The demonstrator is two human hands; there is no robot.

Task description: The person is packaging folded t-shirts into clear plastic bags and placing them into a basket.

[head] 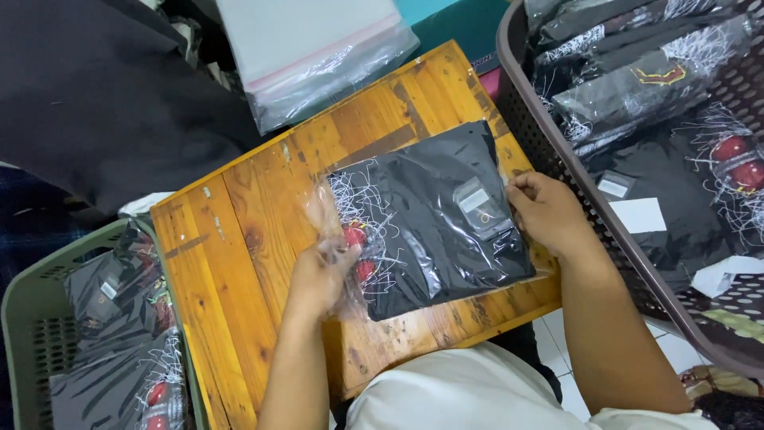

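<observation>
Two hands on bagged black shirt [434, 215] lying on wooden board [255, 239]. Left hand [318, 279] pinches bag's open flap; right hand [549, 211] grips opposite edge. Baskets [20, 318] of packed shirts either side.

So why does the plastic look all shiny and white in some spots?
In the head view, light from above bounces off the clear bag around the black shirt, leaving white glare streaks; the same shine shows on the packed shirts in the brown basket. The flap at the left hand looks a little smeared, the right hand and wooden board look sharp.
</observation>
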